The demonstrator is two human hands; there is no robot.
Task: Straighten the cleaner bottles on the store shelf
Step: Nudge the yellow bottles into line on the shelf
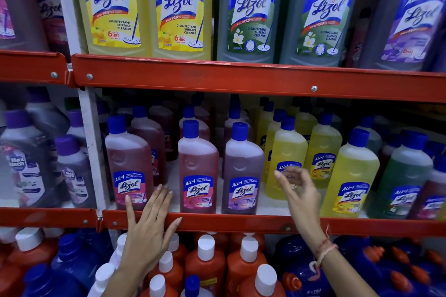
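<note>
On the middle shelf stand Lizol cleaner bottles with blue caps. At the front are a pink bottle (129, 164), a second pink bottle (198, 169), a purple-pink bottle (242, 171) and yellow bottles (288, 152), (350, 176). My left hand (149, 222) is flat and open over the red shelf rail (217, 223), its fingertips touching the base of the first pink bottle. My right hand (299, 190) hovers with fingers spread just in front of the label of the left yellow bottle, holding nothing.
The top shelf carries large yellow (113, 7), green (251, 14) and purple (415, 24) Lizol bottles. Below are orange bottles with white caps (205, 263) and dark blue jugs (357, 265). Purple-capped bottles (26, 157) fill the left bay behind a white upright (93, 142).
</note>
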